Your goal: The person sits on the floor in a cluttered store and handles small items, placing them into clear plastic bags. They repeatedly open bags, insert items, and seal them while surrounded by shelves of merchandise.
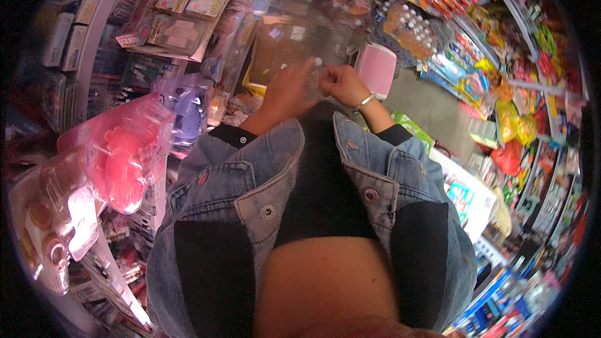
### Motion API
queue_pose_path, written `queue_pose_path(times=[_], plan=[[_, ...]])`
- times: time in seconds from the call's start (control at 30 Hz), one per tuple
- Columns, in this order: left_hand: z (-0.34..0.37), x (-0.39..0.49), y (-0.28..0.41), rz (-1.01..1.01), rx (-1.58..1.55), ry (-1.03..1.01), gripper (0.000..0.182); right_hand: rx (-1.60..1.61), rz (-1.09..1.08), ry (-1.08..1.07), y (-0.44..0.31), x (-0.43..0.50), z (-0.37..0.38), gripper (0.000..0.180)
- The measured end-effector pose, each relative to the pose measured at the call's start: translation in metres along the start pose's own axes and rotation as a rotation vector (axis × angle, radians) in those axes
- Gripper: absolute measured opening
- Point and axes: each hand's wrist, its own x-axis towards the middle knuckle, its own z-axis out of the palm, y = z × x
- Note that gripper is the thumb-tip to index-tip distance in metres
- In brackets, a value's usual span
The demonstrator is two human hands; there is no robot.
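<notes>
My left hand [292,85] reaches forward in front of my body, blurred, with its fingertips near a small white round thing [318,62]. Whether the hand holds that thing is too blurred to tell. Close on its right is my right hand [346,85], fingers curled in and a silver bracelet [367,101] at the wrist. Something clear and indistinct shows between the two hands; I cannot tell what it is. Beyond my left hand lies an open cardboard box [268,58] with scraps of paper in it. A pink-topped stool or box [378,69] stands just past my right hand.
Shelves of boxed goods [173,2] rise at the left, with packaged pink plastic goods [124,164] hanging close by. Shrink-wrapped bottles [411,28] stand on the grey floor [425,103] at the upper right. Shelves of colourful packets [514,117] line the right side.
</notes>
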Motion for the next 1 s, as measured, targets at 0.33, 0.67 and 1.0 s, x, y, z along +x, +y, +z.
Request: queue_pose_path(times=[0.33, 0.67, 1.0], plan=[[0.02, 0.08, -0.04, -0.258, -0.128, 0.33, 0.087, -0.354, -0.237, -0.494, 0.019, 0.16, -0.056, 0.013], [0.128, 0.185, -0.07, -0.99, -0.441, 0.818, 0.076, 0.746, 0.723, -0.811, 0.129, 0.385, -0.117, 0.031], [0.253, 0.219, -0.165, -1.016, -0.434, 1.068, 0.072, 0.424, 0.598, -1.129, 0.192, 0.422, -0.018, 0.03]])
